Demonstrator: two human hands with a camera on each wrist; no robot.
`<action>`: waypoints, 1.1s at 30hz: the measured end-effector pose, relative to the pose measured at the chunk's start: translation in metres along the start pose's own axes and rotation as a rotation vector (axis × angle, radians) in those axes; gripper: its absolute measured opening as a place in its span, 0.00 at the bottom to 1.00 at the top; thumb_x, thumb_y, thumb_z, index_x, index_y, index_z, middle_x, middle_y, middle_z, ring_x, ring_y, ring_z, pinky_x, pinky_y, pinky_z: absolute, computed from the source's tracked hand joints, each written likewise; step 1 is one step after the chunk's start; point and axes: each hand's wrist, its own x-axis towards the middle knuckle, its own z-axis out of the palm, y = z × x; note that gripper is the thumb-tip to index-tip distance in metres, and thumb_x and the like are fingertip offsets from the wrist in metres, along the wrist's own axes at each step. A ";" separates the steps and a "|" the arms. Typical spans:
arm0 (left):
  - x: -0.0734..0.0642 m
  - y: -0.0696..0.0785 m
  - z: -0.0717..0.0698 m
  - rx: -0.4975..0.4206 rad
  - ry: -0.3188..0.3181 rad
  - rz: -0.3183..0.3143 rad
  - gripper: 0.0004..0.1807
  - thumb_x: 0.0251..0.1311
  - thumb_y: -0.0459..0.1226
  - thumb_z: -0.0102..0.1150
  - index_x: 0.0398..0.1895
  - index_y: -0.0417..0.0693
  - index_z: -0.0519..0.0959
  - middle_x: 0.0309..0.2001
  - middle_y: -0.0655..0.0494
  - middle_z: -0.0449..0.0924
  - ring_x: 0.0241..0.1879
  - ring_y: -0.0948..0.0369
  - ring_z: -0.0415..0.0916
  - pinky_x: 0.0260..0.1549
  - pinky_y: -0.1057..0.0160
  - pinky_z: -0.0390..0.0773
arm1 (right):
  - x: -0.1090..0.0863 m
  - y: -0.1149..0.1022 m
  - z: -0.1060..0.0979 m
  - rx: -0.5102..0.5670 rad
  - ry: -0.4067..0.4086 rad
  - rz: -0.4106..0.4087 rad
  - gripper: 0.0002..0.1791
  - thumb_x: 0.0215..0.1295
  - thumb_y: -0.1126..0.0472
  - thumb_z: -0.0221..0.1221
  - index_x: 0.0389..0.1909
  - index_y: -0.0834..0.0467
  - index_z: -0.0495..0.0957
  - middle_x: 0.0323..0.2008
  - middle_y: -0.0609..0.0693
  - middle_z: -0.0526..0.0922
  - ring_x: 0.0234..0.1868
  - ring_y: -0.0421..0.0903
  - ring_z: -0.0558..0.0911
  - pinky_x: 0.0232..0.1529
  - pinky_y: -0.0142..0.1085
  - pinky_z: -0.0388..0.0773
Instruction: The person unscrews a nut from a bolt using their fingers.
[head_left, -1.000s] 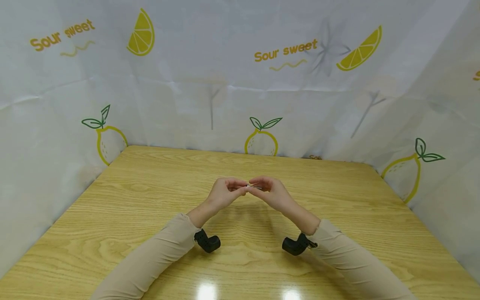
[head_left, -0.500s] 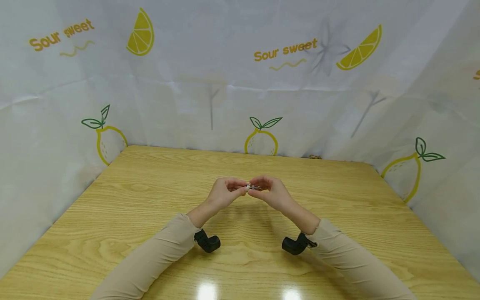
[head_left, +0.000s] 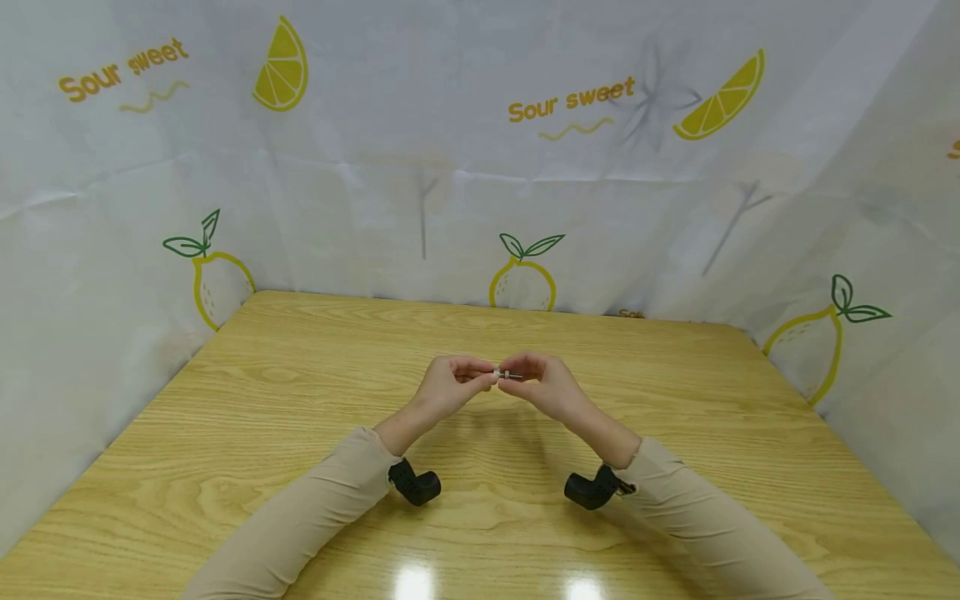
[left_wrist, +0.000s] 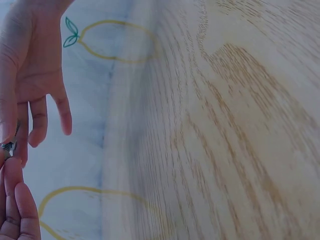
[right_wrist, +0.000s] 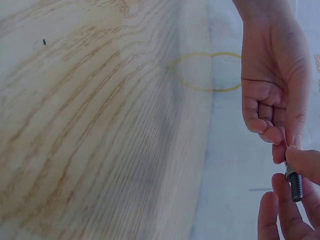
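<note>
A small metal bolt (right_wrist: 296,187) with a nut (right_wrist: 290,173) on its threads is held between both hands above the table. In the head view my left hand (head_left: 442,386) pinches the bolt's left end, hidden by thumb and fingertips. My right hand (head_left: 551,389) has its thumb and index finger curled around the bolt from the other side, and the threaded end points toward its palm. The right wrist view shows the right thumb (right_wrist: 306,162) against the bolt. Only a bit of metal shows between the hands in the left wrist view.
The wooden table (head_left: 300,375) lies under both hands. A white curtain (head_left: 360,225) printed with lemons hangs behind it and at its sides. A black wrist camera (head_left: 415,483) sits on the left cuff, another wrist camera (head_left: 590,490) on the right.
The right thumb and index finger have shifted slightly around the bolt, so more of its shaft and the nut shows now. The left hand has stayed in place.
</note>
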 end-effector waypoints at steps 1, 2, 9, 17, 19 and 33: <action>0.000 0.000 0.000 -0.001 0.001 -0.001 0.14 0.60 0.37 0.60 0.46 0.39 0.81 0.41 0.42 0.84 0.42 0.47 0.81 0.46 0.51 0.79 | 0.000 0.000 0.000 0.003 -0.005 -0.004 0.18 0.63 0.57 0.60 0.51 0.61 0.76 0.50 0.59 0.80 0.51 0.55 0.79 0.47 0.41 0.80; 0.000 0.000 0.000 -0.004 -0.001 -0.003 0.14 0.60 0.37 0.60 0.46 0.39 0.81 0.42 0.42 0.84 0.43 0.47 0.81 0.46 0.51 0.79 | 0.000 -0.001 0.000 0.005 -0.011 -0.005 0.19 0.63 0.56 0.59 0.52 0.61 0.76 0.50 0.59 0.80 0.51 0.55 0.79 0.47 0.41 0.79; 0.001 -0.001 0.000 0.005 -0.002 -0.004 0.14 0.60 0.38 0.60 0.47 0.40 0.81 0.43 0.42 0.84 0.42 0.49 0.82 0.46 0.52 0.80 | 0.002 0.000 0.000 0.005 -0.032 0.008 0.18 0.68 0.55 0.53 0.50 0.63 0.77 0.46 0.60 0.82 0.50 0.58 0.80 0.50 0.44 0.78; 0.000 0.000 0.000 0.003 0.003 -0.014 0.13 0.60 0.37 0.60 0.46 0.40 0.81 0.41 0.43 0.84 0.43 0.46 0.81 0.45 0.53 0.80 | 0.001 0.001 0.000 0.007 0.007 0.003 0.17 0.62 0.58 0.60 0.49 0.62 0.76 0.48 0.60 0.80 0.48 0.53 0.80 0.43 0.38 0.80; 0.000 0.000 0.000 0.000 0.001 -0.015 0.13 0.60 0.37 0.60 0.46 0.41 0.82 0.42 0.43 0.84 0.43 0.47 0.81 0.45 0.52 0.80 | 0.000 0.001 0.000 0.008 -0.003 0.008 0.19 0.63 0.56 0.59 0.51 0.62 0.75 0.49 0.60 0.80 0.49 0.54 0.79 0.45 0.40 0.80; -0.001 0.002 0.000 -0.005 -0.004 -0.014 0.14 0.60 0.37 0.60 0.46 0.40 0.81 0.42 0.42 0.84 0.43 0.47 0.81 0.47 0.51 0.79 | 0.000 0.001 0.000 0.015 -0.001 0.001 0.16 0.64 0.58 0.59 0.49 0.63 0.77 0.48 0.60 0.80 0.49 0.54 0.79 0.45 0.41 0.80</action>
